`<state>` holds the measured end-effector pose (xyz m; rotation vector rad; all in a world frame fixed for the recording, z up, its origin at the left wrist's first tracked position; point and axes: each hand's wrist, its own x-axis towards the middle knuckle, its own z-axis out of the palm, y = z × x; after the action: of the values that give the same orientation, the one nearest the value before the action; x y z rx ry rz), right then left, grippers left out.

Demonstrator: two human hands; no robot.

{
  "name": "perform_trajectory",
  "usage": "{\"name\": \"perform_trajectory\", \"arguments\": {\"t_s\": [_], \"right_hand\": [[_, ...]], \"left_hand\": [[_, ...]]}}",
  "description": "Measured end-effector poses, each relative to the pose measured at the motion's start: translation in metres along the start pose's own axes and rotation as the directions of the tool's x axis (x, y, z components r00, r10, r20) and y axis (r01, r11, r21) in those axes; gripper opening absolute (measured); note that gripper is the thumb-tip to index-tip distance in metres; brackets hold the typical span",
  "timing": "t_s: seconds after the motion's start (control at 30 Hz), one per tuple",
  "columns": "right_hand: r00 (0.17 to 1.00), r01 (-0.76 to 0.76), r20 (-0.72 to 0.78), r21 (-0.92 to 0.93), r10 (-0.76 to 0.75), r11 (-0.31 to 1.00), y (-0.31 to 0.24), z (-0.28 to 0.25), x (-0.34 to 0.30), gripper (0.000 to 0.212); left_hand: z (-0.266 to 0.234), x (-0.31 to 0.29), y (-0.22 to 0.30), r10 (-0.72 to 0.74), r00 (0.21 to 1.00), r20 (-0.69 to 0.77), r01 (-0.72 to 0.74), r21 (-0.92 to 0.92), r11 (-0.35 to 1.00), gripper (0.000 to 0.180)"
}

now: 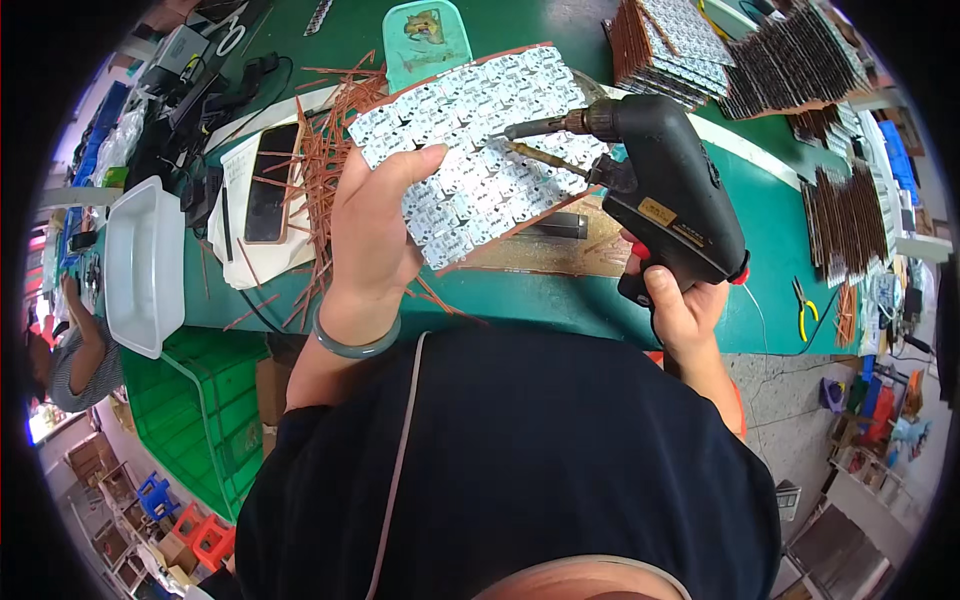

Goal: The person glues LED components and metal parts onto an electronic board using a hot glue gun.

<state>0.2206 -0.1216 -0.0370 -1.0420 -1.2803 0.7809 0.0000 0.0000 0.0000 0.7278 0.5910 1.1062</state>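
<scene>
My left hand grips a white printed circuit board panel by its near left edge, thumb on top. The panel is tilted, has brown edges and carries a repeated dark pattern. In my right hand is a black soldering gun, held by its handle, with a red trigger under the fingers. Its dark tip points left and reaches over the panel. A thin brass-coloured tube below the tip also points at the panel; whether either touches cannot be made out. Beneath lies a brown work board.
Brown strips lie heaped left of the panel, beside a phone. A teal tray is behind. Panel stacks stand far right, with yellow-handled pliers nearer. Left are a white bin, a green crate and another person.
</scene>
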Motion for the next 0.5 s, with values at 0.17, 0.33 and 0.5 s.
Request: {"name": "perform_trajectory", "arguments": {"t_s": [0.17,0.33,0.5], "right_hand": [[1.0,-0.024,0.0,-0.01,0.024,1.0,-0.0028,0.0082,0.0029,0.046],[1.0,-0.015,-0.005,0.004,0.015,1.0,-0.0008,0.0068,0.0016,0.046],[0.998,-0.012,0.055,-0.061,0.016,0.998,-0.0007,0.0019,0.0029,0.046]], "left_hand": [[0.0007,-0.0016,0.0036,0.004,1.0,0.008,-0.004,0.023,1.0,0.038],[0.0026,-0.0027,0.0022,0.008,1.0,0.003,-0.008,0.017,1.0,0.038],[0.0032,-0.0034,0.0032,0.028,1.0,0.005,-0.028,-0.005,1.0,0.037]]}}
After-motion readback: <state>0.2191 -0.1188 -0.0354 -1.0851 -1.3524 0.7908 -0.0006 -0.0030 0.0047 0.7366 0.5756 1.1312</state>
